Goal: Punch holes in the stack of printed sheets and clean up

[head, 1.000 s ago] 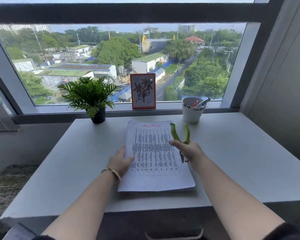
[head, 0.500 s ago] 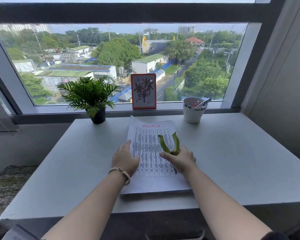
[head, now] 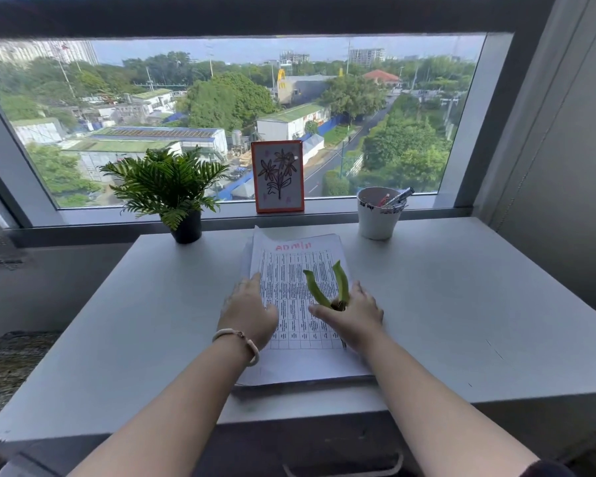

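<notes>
Where both hands (head: 300,313) rest: white printed stack (head: 298,294), red heading.

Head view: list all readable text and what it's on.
"ADMIN": red handwriting, top of the sheets.
Table print on the sheets: too small to read.
Golden "M" sign on a building outside.
White cup rim marks: blurred.
Framed drawing: no text.

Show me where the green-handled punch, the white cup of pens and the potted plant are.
green-handled punch (head: 327,285), head view, on its handles.
white cup of pens (head: 377,220), head view, on its outer wall.
potted plant (head: 167,182), head view, on its leaves.
</notes>
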Available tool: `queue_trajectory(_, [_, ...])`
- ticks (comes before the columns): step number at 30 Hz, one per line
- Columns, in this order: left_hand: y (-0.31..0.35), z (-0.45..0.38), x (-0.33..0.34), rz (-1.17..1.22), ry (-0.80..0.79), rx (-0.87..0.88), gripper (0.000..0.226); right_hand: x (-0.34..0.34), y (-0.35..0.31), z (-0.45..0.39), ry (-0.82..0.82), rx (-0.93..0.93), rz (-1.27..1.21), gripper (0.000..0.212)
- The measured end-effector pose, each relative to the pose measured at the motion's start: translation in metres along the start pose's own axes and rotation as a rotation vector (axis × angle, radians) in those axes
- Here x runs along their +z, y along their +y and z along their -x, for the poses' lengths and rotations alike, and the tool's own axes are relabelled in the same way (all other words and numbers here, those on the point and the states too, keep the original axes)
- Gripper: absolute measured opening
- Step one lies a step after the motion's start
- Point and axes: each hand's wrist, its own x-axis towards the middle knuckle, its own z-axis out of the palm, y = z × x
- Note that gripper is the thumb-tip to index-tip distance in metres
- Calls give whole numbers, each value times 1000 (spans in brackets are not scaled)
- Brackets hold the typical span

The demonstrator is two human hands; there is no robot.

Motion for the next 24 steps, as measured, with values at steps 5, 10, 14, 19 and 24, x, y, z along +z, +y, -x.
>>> queue_trajectory(5, [5, -2, -10, 251, 102, -21, 65, -1, -1, 1, 5, -17, 0, 76])
queue_trajectory(10, [-7, -39, -29, 739, -103, -420, 68, -1, -1, 0, 2, -28, -15, 77])
queue_trajectory(14, [-12, -61, -35, 803, -293, -574, 28, -1, -1, -1, -9, -22, -16, 73])
queue_trajectory(19, [-10, -78, -32, 762, -440, -597, 19, 1, 3, -5, -26, -17, -74, 67])
queue_trajectory(24, [-11, -76, -18, 916, -279, -457, 19, -3, 13, -24, -50, 110, -489, 70])
